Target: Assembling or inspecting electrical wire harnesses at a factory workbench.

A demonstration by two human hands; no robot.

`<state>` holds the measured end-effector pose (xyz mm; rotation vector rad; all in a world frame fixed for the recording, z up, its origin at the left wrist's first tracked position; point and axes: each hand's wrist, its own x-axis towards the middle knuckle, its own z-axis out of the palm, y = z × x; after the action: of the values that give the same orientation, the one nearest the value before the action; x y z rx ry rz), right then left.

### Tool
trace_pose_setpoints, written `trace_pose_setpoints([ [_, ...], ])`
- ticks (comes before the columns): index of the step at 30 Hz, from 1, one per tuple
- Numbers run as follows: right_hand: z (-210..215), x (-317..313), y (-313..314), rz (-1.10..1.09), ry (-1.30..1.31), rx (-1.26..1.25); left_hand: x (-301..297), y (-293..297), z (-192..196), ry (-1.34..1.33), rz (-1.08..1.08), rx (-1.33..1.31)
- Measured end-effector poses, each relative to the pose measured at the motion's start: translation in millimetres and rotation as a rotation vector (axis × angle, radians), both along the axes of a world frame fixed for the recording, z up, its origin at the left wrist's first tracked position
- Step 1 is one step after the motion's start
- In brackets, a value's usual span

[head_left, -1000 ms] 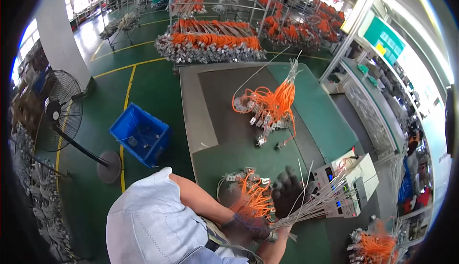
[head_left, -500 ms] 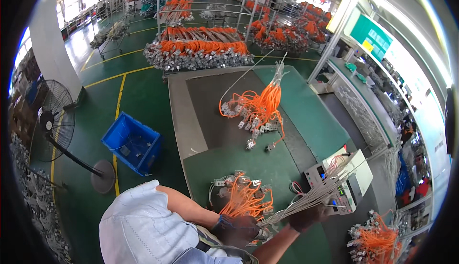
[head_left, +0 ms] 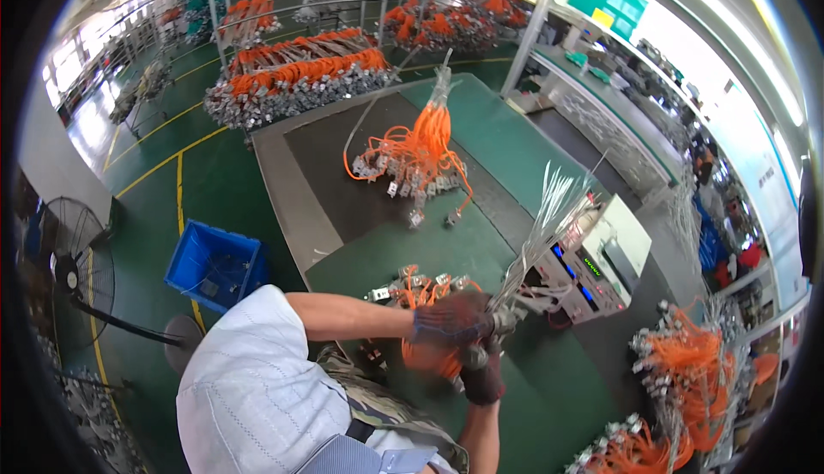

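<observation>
Both my hands wear dark work gloves and meet over the near part of the table. My left hand (head_left: 455, 318) is closed round the neck of a cable bundle (head_left: 534, 238), whose pale grey wires fan upward and away to the right. Just beneath it, my right hand (head_left: 482, 380) is closed at the lower part of the same bundle; its fingers are partly blurred. Orange cables with metal-cased connectors (head_left: 412, 283) lie behind and under my left hand, partly hidden by it. A second orange cable bundle (head_left: 429, 135) rests farther back on the table.
A white bench instrument (head_left: 592, 272) with lit displays stands right of my hands. More orange cable bundles (head_left: 687, 358) hang at the right. On the floor at left are a blue crate (head_left: 215, 255) and a standing fan (head_left: 69, 272). A loaded cable rack (head_left: 300, 75) stands beyond the table.
My right hand has come left, from along the wires to just below my left hand. The bundle has swung from lying toward the instrument to pointing upward. The whole view has shifted.
</observation>
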<state>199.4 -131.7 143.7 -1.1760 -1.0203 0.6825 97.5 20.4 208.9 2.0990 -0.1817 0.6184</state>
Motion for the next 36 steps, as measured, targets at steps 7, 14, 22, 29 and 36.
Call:
trace_pose_setpoints([
  [7, 20.0, -5.7, -32.8, 0.012, 0.410, -0.066, 23.9, -17.3, 77.5, -0.034, -0.001, 0.500],
  [14, 86.9, -31.6, -63.9, 0.082, 0.830, 0.191, 70.7, -48.5, 133.5, -0.026, -0.209, 0.660],
  [22, 142.7, 23.7, -127.4, -0.110, 0.608, 0.699, 111.9, -8.9, 85.7, -0.316, 0.216, 0.123],
  [29, 150.5, 72.2, -226.2, -0.729, 0.438, 0.794, 58.1, -59.2, -114.7, 0.279, 0.071, 0.291],
  [36, 180.0, 65.6, -265.6, -1.144, -0.252, 0.506, 36.0, -119.7, -144.5, 0.169, -0.302, 0.549],
])
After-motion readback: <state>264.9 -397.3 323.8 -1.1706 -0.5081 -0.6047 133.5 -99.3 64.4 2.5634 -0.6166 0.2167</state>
